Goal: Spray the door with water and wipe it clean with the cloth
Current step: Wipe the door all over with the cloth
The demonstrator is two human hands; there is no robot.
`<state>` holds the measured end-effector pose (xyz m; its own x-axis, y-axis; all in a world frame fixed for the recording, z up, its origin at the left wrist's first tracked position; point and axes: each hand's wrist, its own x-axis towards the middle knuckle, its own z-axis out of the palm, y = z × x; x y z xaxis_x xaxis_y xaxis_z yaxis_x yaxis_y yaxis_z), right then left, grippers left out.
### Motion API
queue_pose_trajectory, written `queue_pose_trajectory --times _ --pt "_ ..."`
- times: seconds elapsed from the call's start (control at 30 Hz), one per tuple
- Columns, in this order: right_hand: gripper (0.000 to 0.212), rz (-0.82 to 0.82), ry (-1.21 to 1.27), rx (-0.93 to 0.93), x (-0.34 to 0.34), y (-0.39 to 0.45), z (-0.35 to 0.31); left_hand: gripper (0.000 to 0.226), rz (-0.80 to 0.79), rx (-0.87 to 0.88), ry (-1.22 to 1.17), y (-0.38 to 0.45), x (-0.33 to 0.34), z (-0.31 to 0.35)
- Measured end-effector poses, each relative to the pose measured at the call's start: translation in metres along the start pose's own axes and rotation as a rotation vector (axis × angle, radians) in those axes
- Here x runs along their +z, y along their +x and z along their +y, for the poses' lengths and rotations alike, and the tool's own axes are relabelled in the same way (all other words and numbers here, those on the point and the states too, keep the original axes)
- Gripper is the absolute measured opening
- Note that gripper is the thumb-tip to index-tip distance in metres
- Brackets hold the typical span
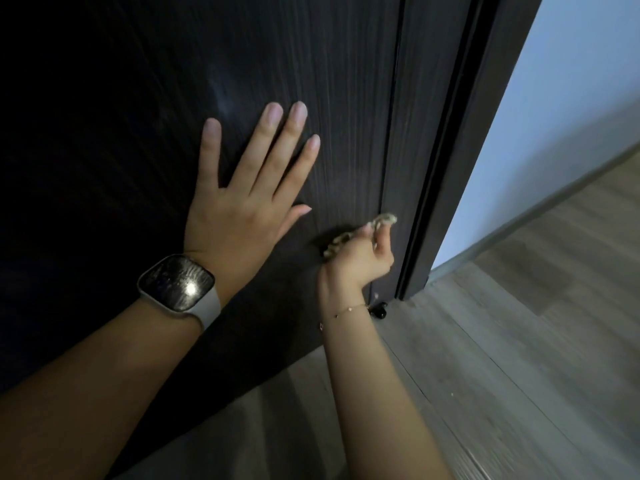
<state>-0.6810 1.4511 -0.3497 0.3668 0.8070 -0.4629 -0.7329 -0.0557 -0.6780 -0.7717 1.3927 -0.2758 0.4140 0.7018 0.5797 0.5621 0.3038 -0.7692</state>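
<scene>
Right hand mostly hides cloth.

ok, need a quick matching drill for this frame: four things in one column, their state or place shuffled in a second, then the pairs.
Things:
1. left hand
2. right hand
3. cloth
4. watch

States or places:
A. bunched up, gripped in curled fingers
B. strapped on the left wrist
C. flat on the door, fingers spread
D. low by the door's edge, gripping something

Pairs: 1-C, 2-D, 3-A, 4-B
</scene>
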Motion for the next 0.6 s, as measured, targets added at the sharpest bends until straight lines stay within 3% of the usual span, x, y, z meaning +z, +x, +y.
queue_pose_trajectory --times 0.2,0.43,0.6 --pt "0.033 -0.078 -0.021 -0.192 0.003 0.002 0.002 0.070 -0.008 -0.008 -0.047 0.000 -0.003 -0.001" --pt "0.032 0.184 0.021 0.196 -0.066 0.058 0.066 0.071 -0.011 0.015 0.024 0.001 -0.001 -0.002" --pt "0.027 0.239 0.041 0.201 -0.047 0.050 0.053 0.071 -0.042 0.017 0.010 0.002 0.000 -0.001"
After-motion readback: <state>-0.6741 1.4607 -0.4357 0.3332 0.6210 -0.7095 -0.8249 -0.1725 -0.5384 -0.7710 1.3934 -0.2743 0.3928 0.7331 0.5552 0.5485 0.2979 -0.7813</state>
